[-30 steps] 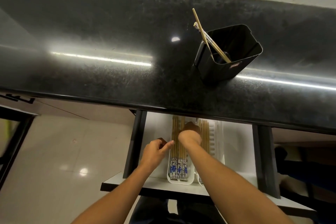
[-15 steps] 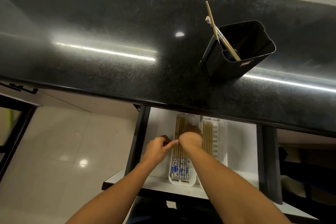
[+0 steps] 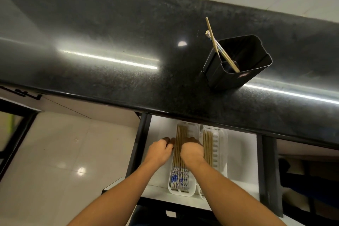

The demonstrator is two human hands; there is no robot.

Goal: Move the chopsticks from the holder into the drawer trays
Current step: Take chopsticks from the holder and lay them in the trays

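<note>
A black holder (image 3: pixel 236 77) stands on the dark countertop (image 3: pixel 110 33), with one wooden chopstick (image 3: pixel 213 40) and one patterned chopstick (image 3: pixel 209 34) leaning out of it. Below, the open white drawer (image 3: pixel 240 161) holds two white trays. The left tray (image 3: pixel 180 193) carries several chopsticks (image 3: pixel 179 178) with blue-patterned ends. The right tray (image 3: pixel 219 152) has a few plain ones (image 3: pixel 207 139). My left hand (image 3: pixel 161 149) is curled against the left side of the left bundle. My right hand (image 3: pixel 191 150) rests on top of that bundle, fingertips hidden.
The countertop's front edge overhangs the back of the drawer and hides the far ends of the trays. Black drawer rails (image 3: pixel 266 170) run along both sides. Pale floor tiles (image 3: pixel 64 152) lie to the left, and a marbled wall rises behind the counter.
My left index finger, pointing at the bundle earlier, has curled in. Both hands stay on the left tray's chopsticks, a little farther in. The two chopsticks in the holder have not moved.
</note>
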